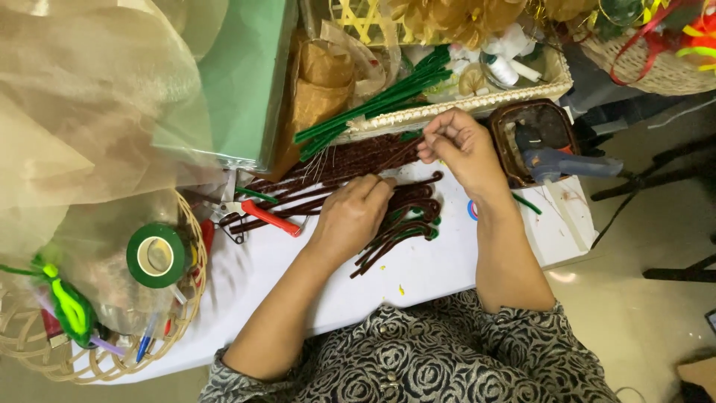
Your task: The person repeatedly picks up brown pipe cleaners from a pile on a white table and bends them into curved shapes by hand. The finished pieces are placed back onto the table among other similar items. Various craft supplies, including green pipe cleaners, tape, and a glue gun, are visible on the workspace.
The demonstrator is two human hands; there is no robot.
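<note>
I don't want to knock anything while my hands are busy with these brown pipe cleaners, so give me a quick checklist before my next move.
1. Right hand pinching a brown pipe cleaner: ok.
2. Left hand resting on the brown pipe cleaner pile: ok.
3. Red-handled pliers lying apart from the left hand: ok.
4. Glue gun parked in its brown tray, off the work: ok.
5. Glue gun hot or cold: cannot tell.
6. Green tape roll sitting in the wicker basket: ok.
</note>
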